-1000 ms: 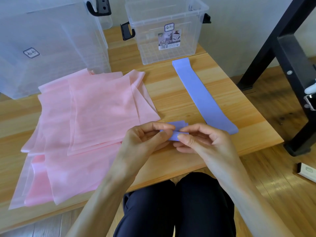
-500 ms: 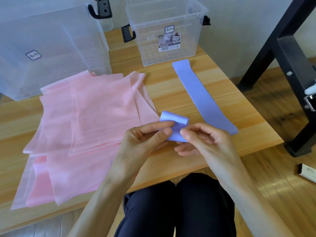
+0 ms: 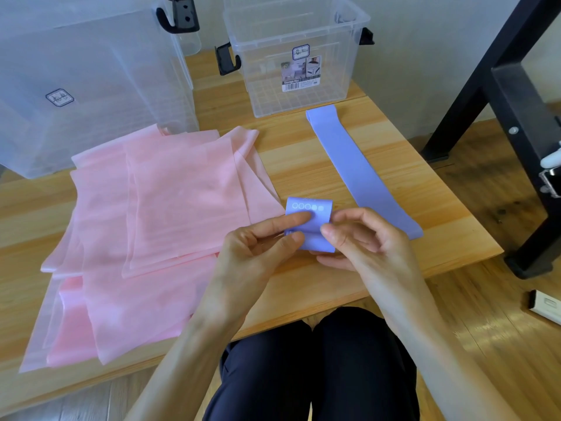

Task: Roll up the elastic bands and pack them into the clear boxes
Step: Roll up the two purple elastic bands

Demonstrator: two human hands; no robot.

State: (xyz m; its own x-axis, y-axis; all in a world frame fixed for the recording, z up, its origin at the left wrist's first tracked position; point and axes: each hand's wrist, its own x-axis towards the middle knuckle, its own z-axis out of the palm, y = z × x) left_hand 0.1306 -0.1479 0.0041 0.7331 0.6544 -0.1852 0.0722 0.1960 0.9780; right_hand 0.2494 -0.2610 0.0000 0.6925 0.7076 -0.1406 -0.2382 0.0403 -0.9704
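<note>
Purple band [image 3: 309,226] pinched by both hands above wooden table [image 3: 303,165].

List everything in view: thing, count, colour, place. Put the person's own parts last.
small band: one, lilac, partly rolled, held over the table's near edge
flat band: one, lilac, lying stretched out on the table's right side
pink bands: a pile, count unclear, pink, spread over the table's left half
large box: one, clear, far left of the table
small box: one, clear with black latches, far centre
table: one, light wood
black frame: one, right, standing on the floor
left hand: pinches the small band
right hand: pinches the small band
</note>
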